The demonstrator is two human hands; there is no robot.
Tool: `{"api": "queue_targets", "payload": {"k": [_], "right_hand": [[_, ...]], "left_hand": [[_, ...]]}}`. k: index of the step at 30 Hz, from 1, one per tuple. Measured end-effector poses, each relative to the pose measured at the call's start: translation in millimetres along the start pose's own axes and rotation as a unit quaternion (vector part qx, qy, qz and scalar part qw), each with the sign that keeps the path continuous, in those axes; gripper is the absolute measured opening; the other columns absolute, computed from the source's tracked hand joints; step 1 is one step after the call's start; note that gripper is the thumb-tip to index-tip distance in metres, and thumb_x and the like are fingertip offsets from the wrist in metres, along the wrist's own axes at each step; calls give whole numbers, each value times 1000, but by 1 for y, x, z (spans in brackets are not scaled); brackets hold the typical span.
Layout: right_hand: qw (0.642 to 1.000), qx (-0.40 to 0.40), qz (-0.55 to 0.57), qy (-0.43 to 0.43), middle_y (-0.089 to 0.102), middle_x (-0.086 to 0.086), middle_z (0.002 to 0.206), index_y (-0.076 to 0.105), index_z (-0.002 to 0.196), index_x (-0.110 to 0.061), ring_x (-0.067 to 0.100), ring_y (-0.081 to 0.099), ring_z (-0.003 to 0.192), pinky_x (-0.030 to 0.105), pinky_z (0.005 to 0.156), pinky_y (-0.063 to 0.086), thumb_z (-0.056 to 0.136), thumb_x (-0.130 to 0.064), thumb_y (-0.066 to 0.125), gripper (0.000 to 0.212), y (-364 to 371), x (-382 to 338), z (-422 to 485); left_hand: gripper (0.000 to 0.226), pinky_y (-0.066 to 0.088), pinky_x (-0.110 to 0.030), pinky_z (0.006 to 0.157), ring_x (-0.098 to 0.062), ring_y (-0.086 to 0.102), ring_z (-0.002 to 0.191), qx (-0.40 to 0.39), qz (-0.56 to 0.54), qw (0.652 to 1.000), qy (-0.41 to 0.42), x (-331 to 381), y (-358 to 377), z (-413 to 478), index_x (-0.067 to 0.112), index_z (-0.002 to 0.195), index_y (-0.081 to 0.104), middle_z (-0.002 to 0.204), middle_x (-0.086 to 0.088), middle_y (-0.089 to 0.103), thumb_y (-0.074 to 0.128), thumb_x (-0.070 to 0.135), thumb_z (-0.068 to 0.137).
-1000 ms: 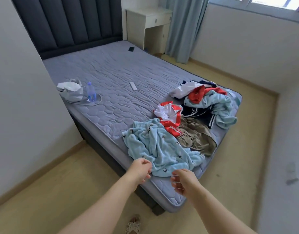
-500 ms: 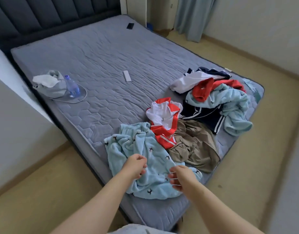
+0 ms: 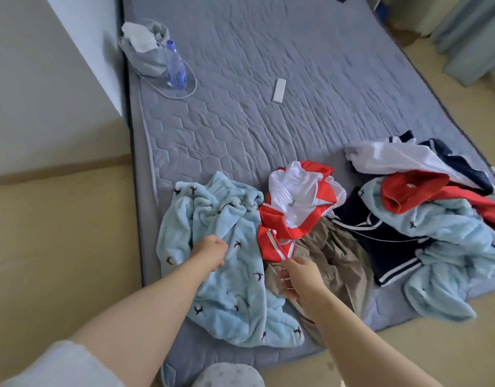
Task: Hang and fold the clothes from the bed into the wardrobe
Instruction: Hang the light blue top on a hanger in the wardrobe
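Now that you've closed in on the bed [image 3: 268, 51], both hands are in the clothes instead of hovering at its near edge as they were a second ago. Your left hand [image 3: 210, 251] is fisted into the blue fleece [image 3: 229, 289] at lower centre of the frame, and cloth bunches toward the knuckles, so I read that as a hold. Your right hand [image 3: 299, 277] has drifted right off the fleece. Its fingers curl at the hem of the red and white jacket [image 3: 291, 208], over the khaki garment [image 3: 338, 261]. I can't tell if it pinches either one.

Meaning: the pick is starting and nothing is lifted yet. The fleece lies flat on the mattress and hangs partly over the near edge. The second heap [image 3: 436, 233] at right looks untouched.

View has tilted down too, so headboard and window are gone. Bottle [image 3: 175, 65] and remote [image 3: 279, 90] sit in the upper part of the frame. Wardrobe not in view.
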State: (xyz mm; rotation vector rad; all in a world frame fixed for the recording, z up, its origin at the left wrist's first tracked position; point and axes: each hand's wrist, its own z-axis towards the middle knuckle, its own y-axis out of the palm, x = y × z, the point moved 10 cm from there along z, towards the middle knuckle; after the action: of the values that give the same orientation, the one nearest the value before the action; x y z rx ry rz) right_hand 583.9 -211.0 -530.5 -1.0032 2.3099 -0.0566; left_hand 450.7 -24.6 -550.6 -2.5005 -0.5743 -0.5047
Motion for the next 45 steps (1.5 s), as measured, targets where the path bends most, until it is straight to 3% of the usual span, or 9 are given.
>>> {"api": "queue_targets", "payload": {"k": [6,11,17,23,29,33,37,40,45], "right_hand": [[999,-6,-31,15,50,3,58,51,75,-9,17,41,46,19,42,30,87,-4,43,15,19,25,61],[998,-27,-43,32,48,1,51,46,67,-13,12,38,35,14,35,26,85,-2,42,22,43,53,99],[996,-55,-60,23,53,5,68,51,82,-11,17,45,51,22,48,34,89,-7,45,10,78,51,118],[997,-59,-31,-43,57,3,70,54,85,-10,15,48,52,22,46,37,92,-8,44,12,87,10,89],[984,-84,-51,-148,60,1,84,55,92,-23,12,52,59,20,52,41,91,-8,43,19,97,-52,28],[958,-88,-88,-257,52,2,100,51,116,-29,12,50,72,15,50,43,85,7,35,50,98,-106,-21],[870,-89,-280,-397,34,-2,135,42,135,-34,26,45,113,35,94,43,80,6,39,68,109,-156,-83],[843,-100,-293,-440,46,2,118,59,104,-26,29,47,107,32,89,37,83,-5,44,34,109,-182,-120],[909,-81,-4,-408,51,1,74,42,77,-18,19,45,72,28,59,34,87,-5,46,17,55,-250,-171]], "left_hand": [[31,45,-33,84,-30,54,106,53,117,991,37,-9,7,60,15,120,50,119,-10,53,47,22,90],[79,31,-44,107,-27,34,134,98,161,980,62,-22,19,108,18,148,9,150,-2,27,55,33,86],[13,43,-44,93,-34,51,107,95,152,983,29,-44,23,133,14,94,43,115,-14,55,44,26,94],[10,38,-33,70,-30,52,85,145,-77,986,34,-42,-11,97,10,100,42,103,-18,55,35,15,95],[20,37,-28,66,-18,49,79,138,-189,967,97,-5,-63,30,24,103,46,89,3,53,34,11,93],[22,38,-24,59,-18,49,73,139,-229,948,169,41,-99,-30,24,95,56,85,-2,56,39,11,90],[24,38,-16,53,-13,45,62,123,-186,949,224,82,-116,-100,22,72,60,71,0,55,45,10,87],[25,41,-29,70,-21,51,73,102,-222,941,236,111,-133,-144,18,68,61,74,-6,59,45,8,85],[13,40,-30,69,-24,54,75,62,-325,901,279,173,-174,-221,12,76,63,78,-13,61,55,15,85]]}}
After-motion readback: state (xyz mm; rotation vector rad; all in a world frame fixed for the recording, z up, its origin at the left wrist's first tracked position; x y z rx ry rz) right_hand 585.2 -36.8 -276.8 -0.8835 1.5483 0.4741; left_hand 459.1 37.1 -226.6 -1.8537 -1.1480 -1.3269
